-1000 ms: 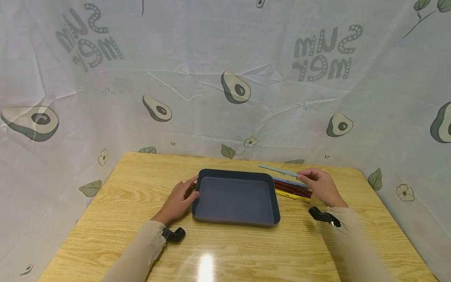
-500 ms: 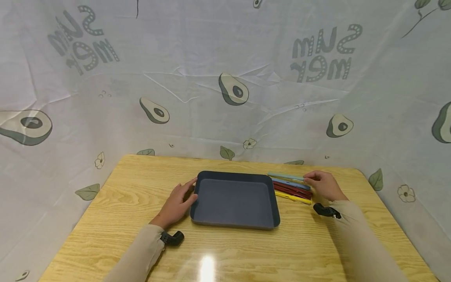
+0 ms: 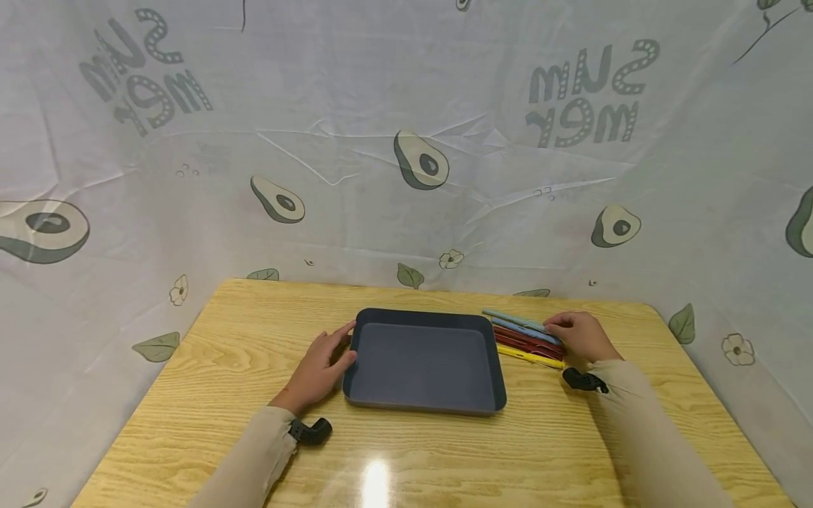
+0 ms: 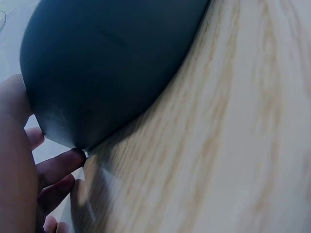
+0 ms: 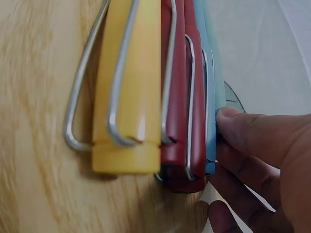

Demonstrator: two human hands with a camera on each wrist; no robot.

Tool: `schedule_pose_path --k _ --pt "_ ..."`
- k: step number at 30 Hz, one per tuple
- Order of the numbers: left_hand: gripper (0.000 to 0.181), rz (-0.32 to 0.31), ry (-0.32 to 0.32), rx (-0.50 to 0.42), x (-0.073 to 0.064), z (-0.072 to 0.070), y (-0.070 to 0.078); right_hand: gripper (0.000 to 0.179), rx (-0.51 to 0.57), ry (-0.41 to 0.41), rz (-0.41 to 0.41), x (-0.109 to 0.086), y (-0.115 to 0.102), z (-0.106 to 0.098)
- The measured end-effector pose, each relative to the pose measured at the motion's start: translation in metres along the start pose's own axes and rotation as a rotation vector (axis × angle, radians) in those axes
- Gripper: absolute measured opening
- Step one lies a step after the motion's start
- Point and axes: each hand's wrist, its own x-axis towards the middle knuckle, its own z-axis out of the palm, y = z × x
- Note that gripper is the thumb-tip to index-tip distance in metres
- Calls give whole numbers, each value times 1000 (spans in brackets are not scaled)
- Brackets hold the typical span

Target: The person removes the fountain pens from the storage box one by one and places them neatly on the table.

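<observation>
A dark grey rectangular tray (image 3: 419, 367) lies on the wooden table. My left hand (image 3: 320, 367) rests against its left side with thumb and fingers spread; the left wrist view shows fingertips touching the outer wall near a corner. Right of the tray, several pens with wire clips lie side by side: a yellow pen (image 3: 530, 357), dark red pens (image 3: 524, 341), a blue pen (image 3: 517, 326) and a pale green pen (image 3: 504, 315) at the back. My right hand (image 3: 583, 335) pinches the right end of the pale green pen, beside the blue pen (image 5: 210, 141).
The wooden table (image 3: 406, 458) reaches back to a pale curtain (image 3: 356, 233) printed with avocados, leaves and flowers. A black wrist device (image 3: 311, 430) sits on the left wrist, and another black wrist device (image 3: 584, 381) on the right.
My right hand has lowered the pale green pen from above the row down against the blue pen, shifting slightly right and toward me. The left hand and tray stay put.
</observation>
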Motion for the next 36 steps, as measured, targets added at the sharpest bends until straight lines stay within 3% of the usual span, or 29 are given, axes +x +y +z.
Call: schedule_pose_path --k 7,17,23,29,36 --pt "58 21 2 -1 0 0 3 28 1 -5 15 2 4 2" --pt "57 13 -2 -9 0 0 4 36 4 21 2 -10 0 -8" --pt "58 2 -31 -37 2 -3 0 39 38 155 -50 -26 -7 -11" --pt "59 -75 -66 -66 4 -13 8 37 168 317 -41 -55 -28 4" --pt "57 -112 48 -33 7 -39 13 29 190 454 -47 -82 -51 18"
